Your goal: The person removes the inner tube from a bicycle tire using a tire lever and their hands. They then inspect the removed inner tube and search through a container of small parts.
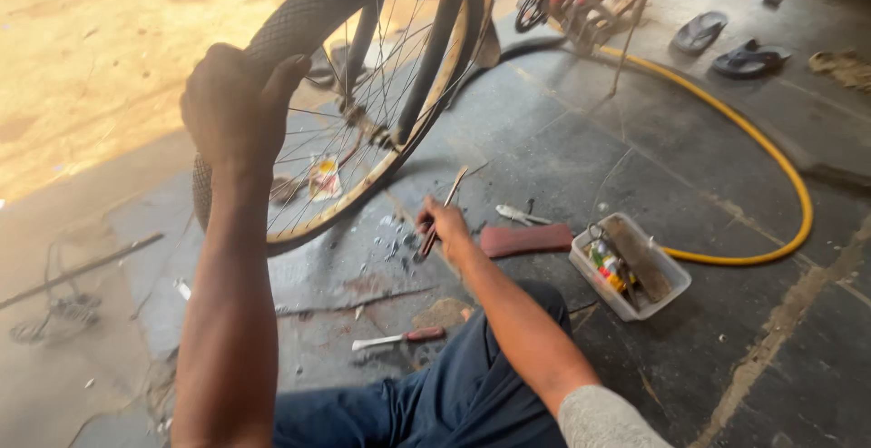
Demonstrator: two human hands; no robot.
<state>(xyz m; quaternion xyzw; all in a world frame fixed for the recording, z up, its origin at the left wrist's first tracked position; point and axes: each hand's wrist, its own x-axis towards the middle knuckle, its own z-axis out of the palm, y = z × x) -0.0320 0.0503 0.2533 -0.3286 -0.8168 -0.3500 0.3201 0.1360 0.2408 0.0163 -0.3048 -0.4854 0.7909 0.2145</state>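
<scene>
yellow hose (787,168) curving over stone floor | white plastic tub (670,281) of oddments | two sandals (699,30) | red-handled screwdriver (399,338)

The bicycle wheel (363,94) fills the upper centre, its tyre and spokes blocking any pass from 10 to 12 o'clock. At 3 o'clock from the right hand (445,226) lie a reddish block (526,239) and a white plastic tub (631,266) of small items, with a yellow hose (771,157) curving behind them. A screwdriver (399,337) lies at 6 o'clock. Bare stone floor (726,339) opens at 4 o'clock, past the tub, and between wheel and hose at 1 o'clock.
</scene>
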